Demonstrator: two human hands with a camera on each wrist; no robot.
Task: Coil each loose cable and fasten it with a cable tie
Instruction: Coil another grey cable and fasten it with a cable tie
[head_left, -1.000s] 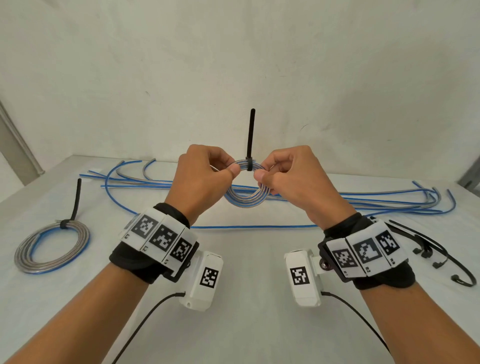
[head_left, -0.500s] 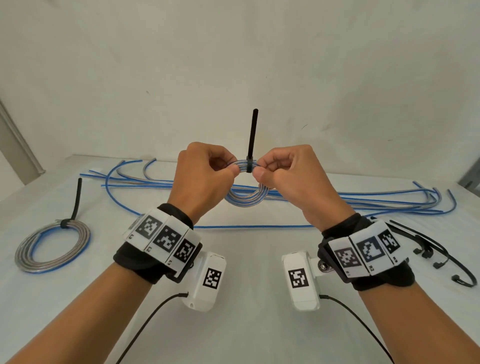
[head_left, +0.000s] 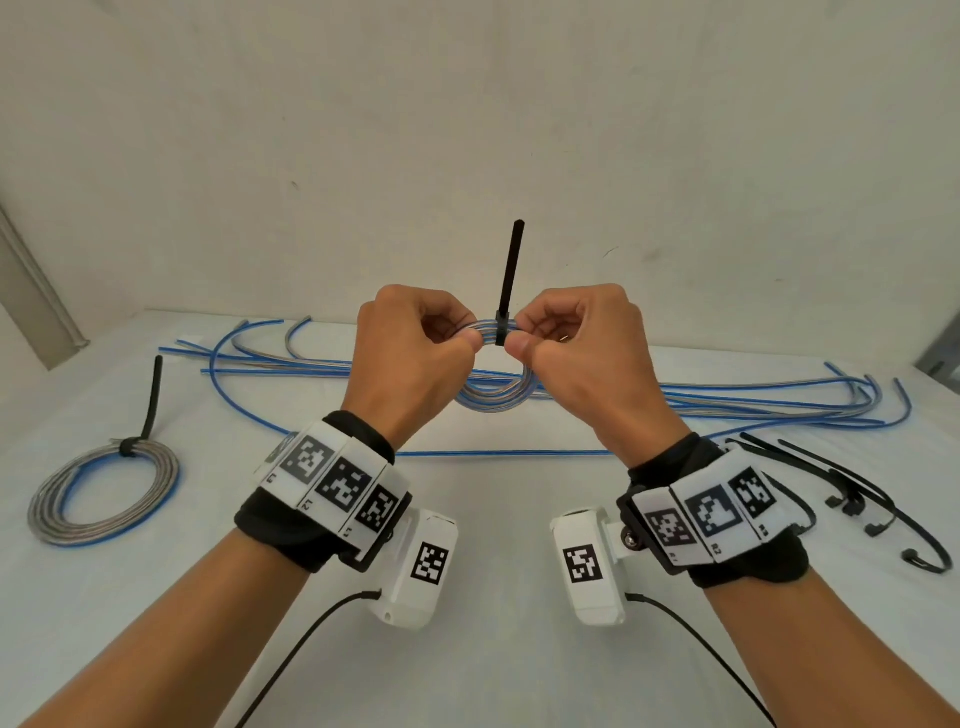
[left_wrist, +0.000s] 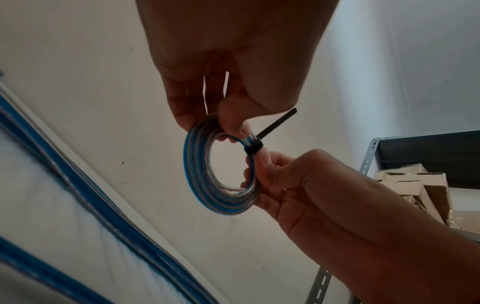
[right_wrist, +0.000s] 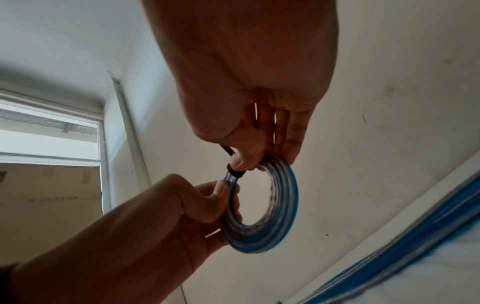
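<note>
Hands barely shifted, raised slightly. Left hand (head_left: 415, 358) and right hand (head_left: 576, 353) each pinch small coil (head_left: 493, 400), held above desk (head_left: 493, 545); cable tie (head_left: 509, 275) tail upright between them.

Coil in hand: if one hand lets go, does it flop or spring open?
Probably holds: the black tie cinches the coil in one spot. Loops opposite may fan slightly; they already look staggered. Likely light, since the left hand and right hand only pinch it.

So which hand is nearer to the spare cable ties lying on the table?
Right. The right hand is raised on the same side as the spare cable ties; the left hand is farther across.
</note>
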